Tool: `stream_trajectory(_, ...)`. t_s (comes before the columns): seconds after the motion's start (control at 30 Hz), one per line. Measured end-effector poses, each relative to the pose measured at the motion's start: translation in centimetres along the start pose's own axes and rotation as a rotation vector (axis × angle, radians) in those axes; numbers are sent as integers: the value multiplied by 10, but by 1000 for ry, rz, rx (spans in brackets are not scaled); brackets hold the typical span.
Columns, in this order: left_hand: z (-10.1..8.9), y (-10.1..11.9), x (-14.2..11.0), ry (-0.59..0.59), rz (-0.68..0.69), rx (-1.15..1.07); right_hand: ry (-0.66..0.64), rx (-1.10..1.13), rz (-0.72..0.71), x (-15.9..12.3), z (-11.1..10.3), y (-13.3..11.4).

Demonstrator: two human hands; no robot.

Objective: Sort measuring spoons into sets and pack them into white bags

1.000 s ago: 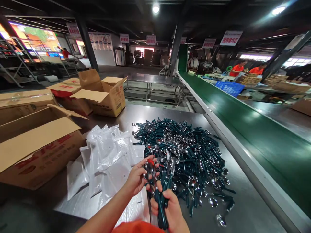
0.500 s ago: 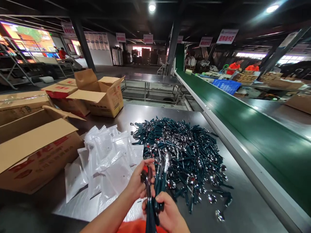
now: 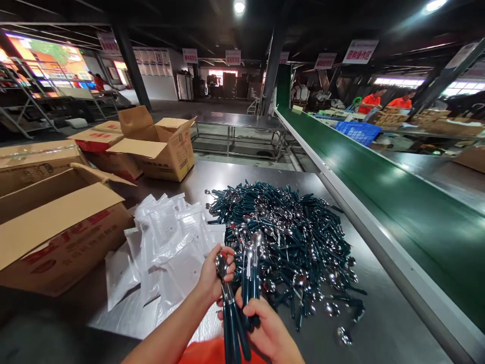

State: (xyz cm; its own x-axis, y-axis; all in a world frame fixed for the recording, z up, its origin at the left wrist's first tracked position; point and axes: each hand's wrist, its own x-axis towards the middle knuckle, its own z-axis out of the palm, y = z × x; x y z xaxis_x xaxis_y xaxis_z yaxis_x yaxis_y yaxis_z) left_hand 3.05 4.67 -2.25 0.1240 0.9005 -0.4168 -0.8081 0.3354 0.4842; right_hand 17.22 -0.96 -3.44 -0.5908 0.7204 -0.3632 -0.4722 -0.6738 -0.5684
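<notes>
The right hand point(image 3: 265, 328) is closed around the dark green handles of a small bundle of spoons point(image 3: 242, 288), bowls standing upward, while the left hand point(image 3: 212, 278) pinches the bowl end of one spoon in that bundle between thumb and fingers. The bundle is held above the near edge of the steel table point(image 3: 379, 323), just in front of a large heap of green-handled spoons point(image 3: 288, 237). A pile of white pouches point(image 3: 170, 242) lies left of the heap, beside an open cardboard box point(image 3: 56, 227).
</notes>
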Motion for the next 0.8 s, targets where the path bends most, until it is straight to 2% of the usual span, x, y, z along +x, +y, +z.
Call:
stream_trajectory(0.1,-5,4,5,71,64,75,183,-106,-76,2,-5,0)
stream_trajectory(0.2,-6,7,9,138,140,120,384,-394,-127,2,-14,0)
stream_trajectory(0.27,-5,7,11,165,172,133,449,-575,-178,2,-23,3)
stream_trajectory(0.4,2,2,15,200,224,263,416,-811,-223,3,-36,15)
stream_trajectory(0.53,3,-4,16,178,257,402,364,-1103,-219,0,-33,16)
stream_trajectory(0.8,0,-6,11,154,339,408,514,-1617,72,-7,0,-3)
